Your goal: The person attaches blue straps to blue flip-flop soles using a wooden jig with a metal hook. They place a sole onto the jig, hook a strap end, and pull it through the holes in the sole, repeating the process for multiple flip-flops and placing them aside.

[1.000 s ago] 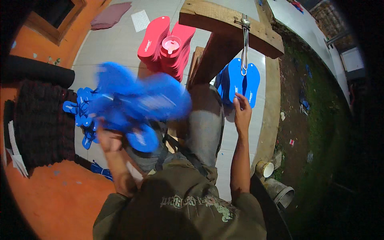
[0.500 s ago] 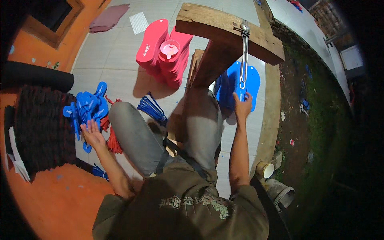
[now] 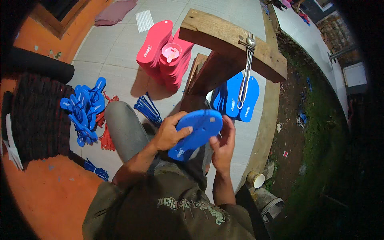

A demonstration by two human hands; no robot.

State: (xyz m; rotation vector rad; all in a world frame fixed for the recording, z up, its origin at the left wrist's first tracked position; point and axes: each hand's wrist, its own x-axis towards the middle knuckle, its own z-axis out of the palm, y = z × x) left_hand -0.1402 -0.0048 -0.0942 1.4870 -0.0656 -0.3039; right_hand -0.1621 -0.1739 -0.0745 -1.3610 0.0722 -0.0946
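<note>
A blue flip-flop sole (image 3: pixel 198 134) is held tilted above my lap, with small holes showing in its face. My left hand (image 3: pixel 170 134) grips its left edge, thumb lying on top and fingers underneath. At the opposite edge is my right hand (image 3: pixel 224 148), its thumb against the sole and its fingers curled partly behind, out of sight. Just beyond stands a stack of blue soles (image 3: pixel 236 96). Above that stack a long looped metal tool (image 3: pixel 247 76) hangs from a wooden beam (image 3: pixel 216 34).
Stacked pink soles (image 3: pixel 154 44) carry a small pink cup (image 3: pixel 171 52). Blue flip-flops (image 3: pixel 82 108) lie in a pile at left, beside red straps (image 3: pixel 106 138). Blue straps (image 3: pixel 148 109) lie near my knee. Dark sheets (image 3: pixel 40 120) are piled by the orange wall; buckets (image 3: pixel 270 203) stand lower right.
My left hand has come from the blue flip-flop pile to my lap. My right hand has drawn back from the blue stack, and a blue sole is now held between both hands.
</note>
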